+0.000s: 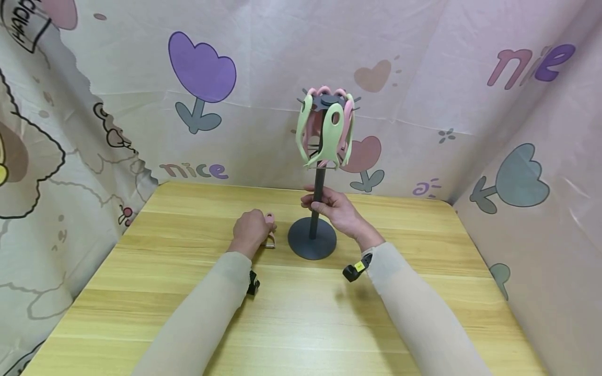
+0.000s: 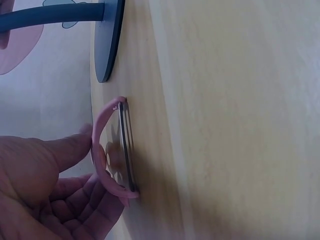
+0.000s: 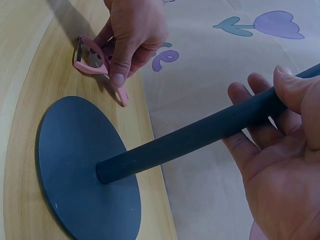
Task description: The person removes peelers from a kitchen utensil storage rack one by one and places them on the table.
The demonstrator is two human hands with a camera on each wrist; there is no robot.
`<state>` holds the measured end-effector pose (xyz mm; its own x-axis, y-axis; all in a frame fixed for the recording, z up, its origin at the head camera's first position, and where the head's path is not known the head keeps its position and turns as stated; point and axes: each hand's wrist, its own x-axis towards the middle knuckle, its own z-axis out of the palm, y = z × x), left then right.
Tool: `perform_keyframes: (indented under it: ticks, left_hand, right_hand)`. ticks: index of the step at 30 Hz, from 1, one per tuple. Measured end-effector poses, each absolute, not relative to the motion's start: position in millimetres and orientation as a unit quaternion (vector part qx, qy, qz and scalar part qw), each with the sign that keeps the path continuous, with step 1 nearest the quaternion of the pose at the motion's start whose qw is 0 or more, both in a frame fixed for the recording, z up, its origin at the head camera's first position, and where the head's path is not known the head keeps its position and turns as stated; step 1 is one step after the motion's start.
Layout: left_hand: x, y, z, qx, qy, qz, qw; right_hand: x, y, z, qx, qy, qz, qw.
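Observation:
My left hand (image 1: 250, 230) pinches a pink peeler (image 3: 90, 68) low over the table, left of a dark stand. The peeler's metal blade (image 2: 126, 145) faces the tabletop, and its handle is partly hidden by the fingers. With thumb and fingers around the pole (image 3: 165, 142), my right hand (image 1: 340, 211) holds the stand upright. The stand's round base (image 1: 301, 245) rests on the table. At the top, several green and pink peelers hang from a pronged holder (image 1: 327, 101), blades down; a green peeler (image 1: 333, 136) faces forward.
The wooden table (image 1: 291, 324) reaches back to a patterned cloth (image 1: 282, 62) with printed flowers and words, which also hangs at both sides. Each wrist carries a small black camera, the right camera (image 1: 356, 268) bearing a yellow label.

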<state>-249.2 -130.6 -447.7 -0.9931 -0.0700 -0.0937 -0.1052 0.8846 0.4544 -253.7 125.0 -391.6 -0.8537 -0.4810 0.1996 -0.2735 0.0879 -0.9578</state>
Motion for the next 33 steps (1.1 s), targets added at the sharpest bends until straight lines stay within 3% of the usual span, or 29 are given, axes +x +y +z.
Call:
perform_keyframes:
  ticks: [19,33]
  left_hand:
    - [-246,-138,-439,-0.058,0.962,0.265,0.028]
    - [-232,-139,-360,-0.023,0.934,0.349,-0.074]
  right_hand:
    - [-254,123,-389,-0.261,0.743,-0.612,0.073]
    - [-250,124,-390,-0.259,0.762,-0.591,0.055]
